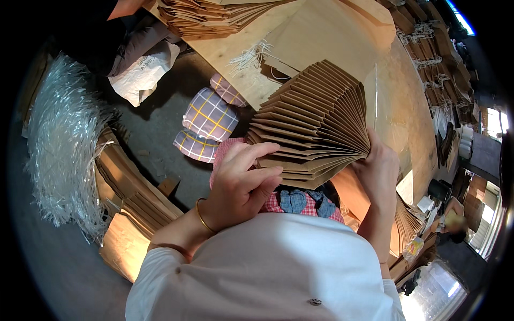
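Observation:
A thick stack of flat brown paper bags (316,120) is fanned out in front of me above the edge of a plywood table (235,51). My right hand (377,171) grips the stack at its lower right corner, where the sheets come together. My left hand (243,184), with a thin gold bangle on the wrist, has its fingers on the fanned left edges of the bags, thumb and forefinger pinching at the lower sheets.
More brown bags (214,16) are piled at the table's far end, with a bundle of white string handles (251,56) beside them. Clear plastic strips (64,139) and brown bags (134,192) lie on the floor at left. Checked cushions (209,115) sit by the table. Handled bags (433,64) line the right.

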Motion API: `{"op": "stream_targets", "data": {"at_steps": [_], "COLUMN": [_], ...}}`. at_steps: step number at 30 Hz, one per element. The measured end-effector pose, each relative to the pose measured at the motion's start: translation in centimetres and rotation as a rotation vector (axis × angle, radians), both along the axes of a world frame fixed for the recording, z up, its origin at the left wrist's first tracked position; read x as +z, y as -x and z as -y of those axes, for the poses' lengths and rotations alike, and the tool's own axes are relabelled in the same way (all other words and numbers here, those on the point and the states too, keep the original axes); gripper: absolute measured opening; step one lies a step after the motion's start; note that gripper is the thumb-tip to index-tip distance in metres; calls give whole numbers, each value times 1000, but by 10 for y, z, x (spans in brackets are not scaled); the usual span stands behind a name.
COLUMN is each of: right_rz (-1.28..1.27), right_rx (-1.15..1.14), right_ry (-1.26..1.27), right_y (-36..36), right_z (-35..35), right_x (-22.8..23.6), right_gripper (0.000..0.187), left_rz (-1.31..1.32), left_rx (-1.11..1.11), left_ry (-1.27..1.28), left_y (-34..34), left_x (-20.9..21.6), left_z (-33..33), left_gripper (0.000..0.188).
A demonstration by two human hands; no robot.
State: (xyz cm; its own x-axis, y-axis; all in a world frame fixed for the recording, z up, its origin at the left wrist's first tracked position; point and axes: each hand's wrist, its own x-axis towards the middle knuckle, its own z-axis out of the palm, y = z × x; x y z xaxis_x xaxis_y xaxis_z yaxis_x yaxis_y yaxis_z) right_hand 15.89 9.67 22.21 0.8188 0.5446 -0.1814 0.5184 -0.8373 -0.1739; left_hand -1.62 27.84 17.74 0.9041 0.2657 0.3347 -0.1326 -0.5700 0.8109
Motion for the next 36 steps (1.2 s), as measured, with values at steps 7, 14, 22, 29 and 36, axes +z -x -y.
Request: {"op": "stream_targets", "data": {"at_steps": [7, 14, 22, 29, 36], "right_rz": [3, 9, 49, 57, 85], "right_rx": [-7, -9, 33, 43, 79], "right_ry": [0, 2, -33, -64, -44], "right_y": [-1, -1, -2, 0, -2], "right_z": [1, 1, 1, -1, 6], "right_x": [-2, -2, -4, -3, -8], "right_gripper": [56, 55, 58, 58, 65], "left_rz": [-185, -73, 21, -36, 23], "left_rx": [31, -36, -34, -39, -19], "left_ry": [484, 78, -12, 172, -77], "left_y": [1, -18, -28, -44, -48], "left_x": [-2, 4, -2, 0, 2], "left_z": [9, -6, -11, -12, -19], "left_gripper": [32, 21, 11, 28, 20]}}
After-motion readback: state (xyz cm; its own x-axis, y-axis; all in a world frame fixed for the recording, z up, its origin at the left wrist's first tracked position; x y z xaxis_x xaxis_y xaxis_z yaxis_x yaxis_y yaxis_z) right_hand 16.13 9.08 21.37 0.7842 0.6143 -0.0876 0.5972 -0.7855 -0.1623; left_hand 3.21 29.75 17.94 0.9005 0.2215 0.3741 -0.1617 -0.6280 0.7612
